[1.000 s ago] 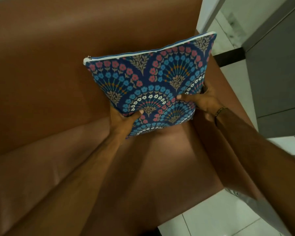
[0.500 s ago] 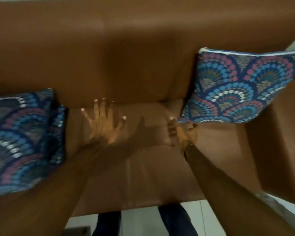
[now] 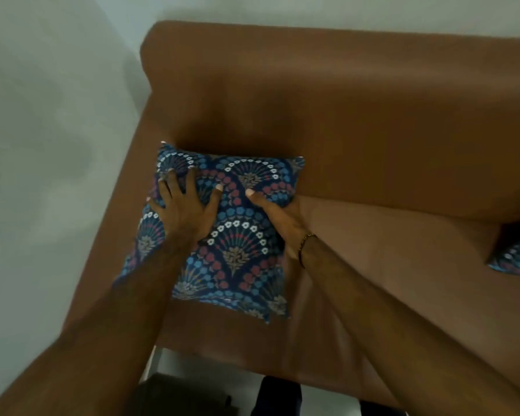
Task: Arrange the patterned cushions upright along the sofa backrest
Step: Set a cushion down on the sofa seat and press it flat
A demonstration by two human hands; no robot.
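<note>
A patterned cushion (image 3: 237,235) is lying at the left end of the brown sofa (image 3: 373,121), its far edge touching the base of the backrest (image 3: 357,94) and its near edge reaching toward the front of the seat (image 3: 388,259). It is leaning back rather than standing upright; the fan-and-flower print is facing up toward the camera.

The left hand (image 3: 183,210) is resting flat on the cushion's upper left part, fingers (image 3: 192,183) spread wide and pressing into the fabric. The right hand (image 3: 279,216) is gripping the cushion's right edge: the thumb is lying on the printed face, while the other fingers are hidden behind the edge, so how far they are curling cannot be told. A thin bracelet (image 3: 305,243) is sitting on the right wrist.

A second cushion (image 3: 517,259) with the same print is showing at the far right edge, partly cut off by the frame, sitting on the seat well apart from the first. A pale wall (image 3: 57,115) is running beside the sofa's left arm. Nothing here is serving as a container.
</note>
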